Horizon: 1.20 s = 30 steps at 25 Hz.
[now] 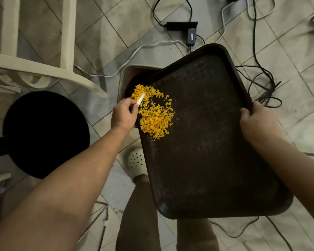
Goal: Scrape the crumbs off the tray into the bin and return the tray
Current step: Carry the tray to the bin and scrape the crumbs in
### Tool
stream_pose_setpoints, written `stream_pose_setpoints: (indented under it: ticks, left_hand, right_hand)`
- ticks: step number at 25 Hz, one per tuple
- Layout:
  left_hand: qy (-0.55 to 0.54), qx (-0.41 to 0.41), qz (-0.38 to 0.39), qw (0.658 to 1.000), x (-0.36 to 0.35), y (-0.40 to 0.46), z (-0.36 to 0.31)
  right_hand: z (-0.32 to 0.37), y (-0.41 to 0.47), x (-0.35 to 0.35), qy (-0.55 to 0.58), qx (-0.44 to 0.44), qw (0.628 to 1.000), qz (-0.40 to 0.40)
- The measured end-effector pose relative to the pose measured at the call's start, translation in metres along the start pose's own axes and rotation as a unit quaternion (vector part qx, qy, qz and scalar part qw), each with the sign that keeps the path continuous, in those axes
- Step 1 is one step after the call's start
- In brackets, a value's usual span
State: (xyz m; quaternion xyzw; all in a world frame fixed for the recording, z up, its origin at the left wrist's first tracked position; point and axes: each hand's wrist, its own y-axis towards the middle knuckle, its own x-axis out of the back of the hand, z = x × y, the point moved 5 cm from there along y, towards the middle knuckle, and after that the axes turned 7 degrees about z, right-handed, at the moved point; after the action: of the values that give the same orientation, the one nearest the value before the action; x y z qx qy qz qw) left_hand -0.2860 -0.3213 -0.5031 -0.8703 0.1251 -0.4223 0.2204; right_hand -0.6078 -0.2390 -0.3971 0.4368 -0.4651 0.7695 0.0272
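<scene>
The person's forearms [76, 178] are bare, with no sleeves showing. They wear olive-brown trousers [138, 214] and a pale, cream-coloured clog [136, 163] dotted with round ventilation holes.

Dark tray [212, 142] held over the bin [124, 77], right hand [257, 122] gripping its far-right rim. Left hand [123, 115] pinches a white scraper [140, 99] among yellow crumbs [154, 115] heaped at the tray's edge nearest the bin. Cables [261, 84] lie beyond the tray.

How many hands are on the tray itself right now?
1. The right hand grips the tray by its right rim. The left hand holds a white scraper over the crumbs.
</scene>
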Motion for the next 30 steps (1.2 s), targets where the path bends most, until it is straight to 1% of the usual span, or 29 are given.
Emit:
stream_pose_setpoints:
  ticks: [2,4,6,8,10,12,13,15,16,18,19,20,24,26,28,30]
  left_hand:
    - [-0.012,-0.043,0.031,0.998,-0.002,-0.014,0.0]
    - [0.015,-0.07,0.057,0.996,-0.006,-0.028,0.01]
    - [0.047,-0.078,0.076,0.993,-0.008,-0.035,0.024]
    - [0.05,-0.064,0.089,0.993,-0.011,-0.035,0.032]
    - [0.006,-0.023,0.071,0.997,-0.012,-0.033,0.033]
    - [-0.039,-0.014,0.033,0.999,-0.009,-0.039,0.028]
    - [-0.047,-0.029,0.029,0.998,-0.009,-0.045,0.026]
    - [-0.032,-0.086,0.059,0.994,-0.011,-0.063,0.025]
    - [-0.003,-0.126,0.082,0.989,-0.012,-0.072,0.026]
    - [0.082,-0.205,0.123,0.968,-0.014,-0.086,0.03]
    - [0.12,-0.229,0.134,0.957,-0.015,-0.088,0.033]
    - [0.147,-0.236,0.137,0.951,-0.014,-0.086,0.035]
    - [0.195,-0.187,0.102,0.957,-0.009,-0.053,0.032]
    - [0.199,-0.192,0.098,0.956,-0.006,-0.039,0.022]
    - [0.184,-0.213,0.084,0.956,-0.001,-0.035,0.012]
    - [0.142,-0.186,0.063,0.97,0.005,-0.029,0.01]
  right_hand:
    - [0.0,-0.001,0.001,0.005,-0.004,1.0,0.002]
    - [0.0,-0.002,0.003,0.005,-0.005,1.0,0.002]
    - [0.0,-0.003,0.003,0.001,-0.008,1.0,0.0]
    - [0.001,-0.003,0.003,0.002,-0.008,1.0,-0.001]
    - [0.0,-0.003,0.002,0.006,-0.006,1.0,-0.001]
    - [0.0,-0.004,0.003,0.01,-0.003,1.0,0.0]
    - [0.0,-0.005,0.004,0.011,-0.002,1.0,0.001]
    - [0.001,-0.006,0.004,0.014,-0.005,1.0,0.004]
    - [0.001,-0.006,0.004,0.015,-0.007,1.0,0.005]
    - [0.001,-0.007,0.004,0.019,-0.013,1.0,0.007]
    - [0.002,-0.008,0.004,0.021,-0.015,1.0,0.009]
    - [0.002,-0.008,0.004,0.024,-0.016,1.0,0.01]
    - [0.0,-0.006,0.003,0.025,-0.011,1.0,0.01]
    - [0.0,-0.006,0.002,0.027,-0.012,1.0,0.011]
    - [0.001,-0.007,0.003,0.022,-0.015,1.0,0.01]
    - [0.001,-0.008,0.003,0.012,-0.016,1.0,0.01]
